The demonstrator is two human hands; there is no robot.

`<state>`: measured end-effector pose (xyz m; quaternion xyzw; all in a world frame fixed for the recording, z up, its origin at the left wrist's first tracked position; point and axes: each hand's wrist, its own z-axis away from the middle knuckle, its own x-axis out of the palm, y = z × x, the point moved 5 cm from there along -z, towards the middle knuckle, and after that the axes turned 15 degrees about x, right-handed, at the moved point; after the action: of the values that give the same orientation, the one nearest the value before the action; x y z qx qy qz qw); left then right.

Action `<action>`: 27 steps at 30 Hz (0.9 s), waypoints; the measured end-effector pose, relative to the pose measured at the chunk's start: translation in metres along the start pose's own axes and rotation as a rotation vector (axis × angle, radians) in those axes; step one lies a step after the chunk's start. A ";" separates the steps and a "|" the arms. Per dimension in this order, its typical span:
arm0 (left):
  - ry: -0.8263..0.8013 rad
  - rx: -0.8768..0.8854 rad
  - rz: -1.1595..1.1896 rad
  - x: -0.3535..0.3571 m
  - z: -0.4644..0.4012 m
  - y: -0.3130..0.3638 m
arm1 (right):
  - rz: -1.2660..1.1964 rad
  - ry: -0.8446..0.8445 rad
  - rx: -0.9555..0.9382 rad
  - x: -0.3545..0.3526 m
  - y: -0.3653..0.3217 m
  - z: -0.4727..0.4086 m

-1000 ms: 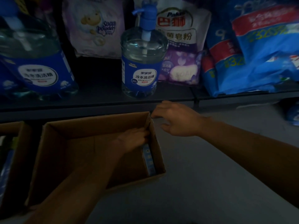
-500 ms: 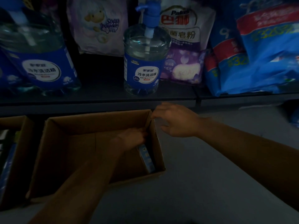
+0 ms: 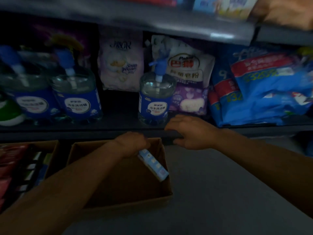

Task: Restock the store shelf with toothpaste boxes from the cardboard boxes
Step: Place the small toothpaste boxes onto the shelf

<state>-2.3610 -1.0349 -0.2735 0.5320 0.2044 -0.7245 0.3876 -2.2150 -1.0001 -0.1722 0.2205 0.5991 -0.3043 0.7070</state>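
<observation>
A dark metal store shelf point(image 3: 88, 131) is spanning the view, carrying 3 clear pump bottles with blue labels point(image 3: 156, 97), pale soap-powder bags point(image 3: 121, 65) and blue plastic refill packs point(image 3: 264, 89) on its lower board, while a second board above is holding blurred small boxes. On the grey floor point(image 3: 220, 192) in front, an open brown cardboard box point(image 3: 162, 168) is sitting with its far rim just beside the shelf edge, and a second cardboard box packed with red and dark cartons point(image 3: 22, 167) is standing to its left. The left hand point(image 3: 131, 144) is reaching into the far right corner of the open box, its fingers curling round the top end of a light-blue rectangular toothpaste box point(image 3: 153, 164), which is tilting against the box's right wall, its lower end inside the box. The right hand point(image 3: 188, 131) is resting on the front edge of the lower shelf board, fingers bending over the lip and thumb below it.
</observation>
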 end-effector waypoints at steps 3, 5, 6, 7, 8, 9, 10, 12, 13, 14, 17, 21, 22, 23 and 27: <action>0.033 -0.028 -0.055 -0.061 0.029 0.001 | 0.026 0.081 0.008 -0.050 -0.001 0.007; 0.082 -0.036 -0.103 -0.105 0.050 0.003 | 0.045 0.138 0.018 -0.086 -0.001 0.012; 0.110 -0.043 -0.128 -0.128 0.060 0.005 | 0.048 0.158 0.015 -0.106 -0.002 0.016; 0.133 -0.053 -0.153 -0.147 0.068 0.006 | 0.051 0.179 0.009 -0.123 -0.003 0.020; 0.148 -0.065 -0.167 -0.171 0.077 0.010 | 0.057 0.205 -0.003 -0.144 -0.003 0.024; 0.160 -0.071 -0.165 -0.190 0.083 0.013 | 0.064 0.223 -0.010 -0.160 -0.003 0.028; 0.173 -0.079 -0.171 -0.209 0.089 0.016 | 0.070 0.245 -0.006 -0.176 -0.002 0.030; 0.206 -0.105 -0.218 -0.250 0.100 0.023 | 0.077 0.304 0.017 -0.211 0.003 0.037; 0.229 -0.117 -0.240 -0.270 0.105 0.026 | 0.079 0.319 0.028 -0.226 0.006 0.039; 0.256 -0.126 -0.255 -0.288 0.109 0.029 | 0.077 0.337 0.028 -0.242 0.009 0.042; 0.329 -0.143 -0.288 -0.342 0.116 0.034 | 0.073 0.410 0.031 -0.286 0.022 0.051; 0.437 -0.177 -0.299 -0.405 0.107 0.031 | 0.082 0.487 0.099 -0.334 0.046 0.064; 0.462 -0.190 -0.284 -0.417 0.102 0.030 | 0.085 0.506 0.113 -0.342 0.053 0.066; 0.480 -0.200 -0.268 -0.427 0.095 0.028 | 0.087 0.524 0.130 -0.348 0.061 0.065; 0.507 -0.228 -0.217 -0.453 0.067 0.026 | 0.090 0.525 0.183 -0.362 0.089 0.054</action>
<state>-2.3213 -0.9422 0.1735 0.6242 0.4304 -0.5780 0.3017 -2.1497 -0.9132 0.1880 0.3812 0.7213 -0.2579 0.5176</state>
